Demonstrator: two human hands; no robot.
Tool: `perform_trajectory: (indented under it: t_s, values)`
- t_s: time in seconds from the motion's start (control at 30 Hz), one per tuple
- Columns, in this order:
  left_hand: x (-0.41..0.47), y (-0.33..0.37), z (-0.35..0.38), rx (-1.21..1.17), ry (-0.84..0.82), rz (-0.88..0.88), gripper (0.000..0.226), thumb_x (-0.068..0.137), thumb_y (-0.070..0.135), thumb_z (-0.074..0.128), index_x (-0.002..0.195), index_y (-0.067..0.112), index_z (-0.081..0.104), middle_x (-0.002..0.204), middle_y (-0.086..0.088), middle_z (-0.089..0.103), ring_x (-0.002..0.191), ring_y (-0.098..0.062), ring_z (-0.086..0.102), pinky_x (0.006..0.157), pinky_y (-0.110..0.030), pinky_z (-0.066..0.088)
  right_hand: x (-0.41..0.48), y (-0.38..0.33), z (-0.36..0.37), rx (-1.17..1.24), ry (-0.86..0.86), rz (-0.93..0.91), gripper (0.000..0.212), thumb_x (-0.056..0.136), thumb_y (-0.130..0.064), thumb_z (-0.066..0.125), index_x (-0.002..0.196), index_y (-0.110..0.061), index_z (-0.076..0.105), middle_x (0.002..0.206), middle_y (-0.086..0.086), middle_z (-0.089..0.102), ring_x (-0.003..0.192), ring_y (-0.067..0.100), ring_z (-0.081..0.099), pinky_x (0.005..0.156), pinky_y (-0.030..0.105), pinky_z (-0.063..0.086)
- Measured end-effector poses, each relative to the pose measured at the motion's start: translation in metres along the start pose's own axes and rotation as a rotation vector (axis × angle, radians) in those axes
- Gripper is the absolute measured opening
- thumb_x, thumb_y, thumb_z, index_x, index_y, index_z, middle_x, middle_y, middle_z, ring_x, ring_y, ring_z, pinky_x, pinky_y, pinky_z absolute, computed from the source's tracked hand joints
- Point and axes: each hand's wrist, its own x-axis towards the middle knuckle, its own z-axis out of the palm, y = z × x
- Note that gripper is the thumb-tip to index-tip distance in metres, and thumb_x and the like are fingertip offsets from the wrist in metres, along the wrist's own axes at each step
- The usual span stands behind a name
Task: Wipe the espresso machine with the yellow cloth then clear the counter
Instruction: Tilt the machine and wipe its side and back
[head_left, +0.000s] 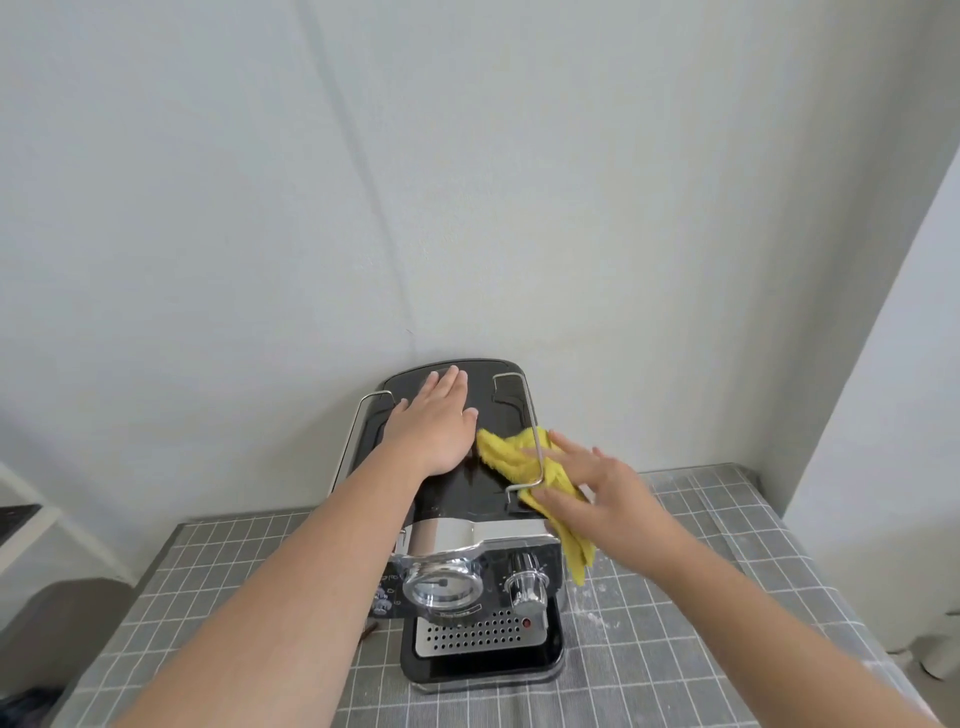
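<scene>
A black and chrome espresso machine (483, 561) stands on the counter against the wall, its front facing me. My left hand (436, 421) lies flat and open on the machine's black top, fingers toward the wall. The yellow cloth (514, 452) is bunched on the right edge of the top, partly under the thin metal rail, with one end hanging down the right side. My right hand (597, 493) presses on the cloth with fingers spread, covering its lower middle part.
The counter (701, 597) has a grey grid-patterned cover with pale dust to the right of the machine. A small dark object (368, 630) lies by the machine's left foot. White walls close in behind and on the right. A white shelf edge (31, 525) shows at far left.
</scene>
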Motion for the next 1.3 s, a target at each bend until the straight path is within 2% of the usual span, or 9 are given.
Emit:
perform_trajectory:
  t_s: [0.1, 0.17, 0.27, 0.37, 0.6, 0.7, 0.87, 1.1, 1.3]
  values:
    - [0.0, 0.0, -0.001, -0.008, -0.004, -0.001, 0.055, 0.103, 0.031, 0.02, 0.153, 0.019, 0.0, 0.161, 0.009, -0.009, 0.149, -0.011, -0.007, 0.12, -0.045, 0.008, -0.039, -0.006, 0.008, -0.037, 0.046, -0.085, 0.02, 0.086, -0.035, 0.062, 0.105, -0.035, 0.069, 0.126, -0.041, 0.049, 0.134, -0.014, 0.024, 0.117, 0.031, 0.001]
    - [-0.002, 0.0, 0.0, -0.001, -0.003, -0.005, 0.055, 0.103, 0.031, 0.019, 0.153, 0.019, 0.0, 0.161, 0.008, -0.009, 0.149, -0.012, -0.007, 0.12, -0.045, 0.007, -0.049, -0.01, 0.011, -0.114, 0.101, -0.132, 0.026, 0.083, -0.045, 0.056, 0.104, -0.034, 0.068, 0.123, -0.044, 0.048, 0.135, -0.012, 0.023, 0.118, 0.035, 0.001]
    - [-0.001, 0.001, -0.001, 0.008, -0.003, -0.011, 0.055, 0.103, 0.031, 0.019, 0.153, 0.019, 0.0, 0.161, 0.008, -0.009, 0.149, -0.012, -0.007, 0.12, -0.045, 0.006, -0.039, -0.012, 0.015, -0.273, 0.113, -0.147, 0.04, 0.085, -0.055, 0.039, 0.116, -0.04, 0.06, 0.132, -0.036, 0.046, 0.141, -0.005, 0.01, 0.118, 0.041, -0.005]
    - [-0.003, 0.001, -0.001, 0.004, 0.003, -0.014, 0.055, 0.103, 0.031, 0.019, 0.153, 0.019, 0.001, 0.162, 0.008, -0.008, 0.149, -0.012, -0.007, 0.121, -0.046, 0.006, -0.023, -0.017, 0.022, -0.406, 0.077, -0.07, 0.055, 0.085, -0.059, 0.019, 0.134, -0.046, 0.039, 0.148, -0.028, 0.028, 0.143, -0.002, -0.004, 0.118, 0.043, -0.007]
    - [-0.007, 0.003, -0.001, 0.005, 0.024, -0.014, 0.054, 0.103, 0.031, 0.018, 0.153, 0.019, 0.002, 0.162, 0.008, -0.007, 0.149, -0.011, -0.005, 0.121, -0.046, 0.005, -0.058, -0.014, 0.014, -0.282, 0.043, -0.172, 0.039, 0.092, -0.051, 0.032, 0.13, -0.057, 0.037, 0.14, -0.042, 0.03, 0.142, -0.005, 0.005, 0.116, 0.033, -0.004]
    - [-0.008, 0.001, -0.001, 0.0, 0.013, -0.003, 0.054, 0.103, 0.031, 0.018, 0.153, 0.019, 0.001, 0.161, 0.008, -0.008, 0.149, -0.011, -0.006, 0.121, -0.045, 0.005, -0.04, -0.01, 0.012, -0.288, 0.08, -0.1, 0.039, 0.093, -0.047, 0.033, 0.132, -0.05, 0.039, 0.14, -0.034, 0.035, 0.141, -0.007, 0.005, 0.119, 0.035, -0.003]
    - [-0.009, -0.001, -0.001, 0.005, 0.016, 0.008, 0.054, 0.103, 0.031, 0.018, 0.153, 0.019, 0.001, 0.162, 0.008, -0.008, 0.149, -0.011, -0.006, 0.121, -0.046, 0.006, 0.036, -0.001, 0.001, -0.356, 0.052, 0.089, 0.044, 0.097, -0.023, 0.033, 0.139, -0.038, 0.037, 0.148, -0.019, 0.033, 0.146, 0.008, 0.004, 0.119, 0.044, 0.001]
    - [-0.008, 0.0, -0.001, 0.002, 0.014, 0.017, 0.055, 0.103, 0.031, 0.018, 0.153, 0.019, 0.001, 0.161, 0.008, -0.009, 0.149, -0.011, -0.008, 0.121, -0.045, 0.005, 0.098, 0.006, -0.015, -0.38, -0.003, 0.191, 0.045, 0.098, -0.021, 0.028, 0.14, -0.034, 0.035, 0.143, 0.006, 0.045, 0.146, 0.016, 0.007, 0.118, 0.047, 0.004]
    - [-0.007, -0.003, 0.0, 0.017, 0.018, 0.025, 0.055, 0.103, 0.032, 0.019, 0.153, 0.019, 0.002, 0.161, 0.008, -0.008, 0.149, -0.011, -0.007, 0.121, -0.044, 0.004, 0.134, 0.004, -0.022, -0.582, -0.082, 0.217, 0.044, 0.1, -0.031, 0.024, 0.142, -0.034, 0.033, 0.153, 0.009, 0.03, 0.146, 0.016, 0.01, 0.118, 0.043, 0.005]
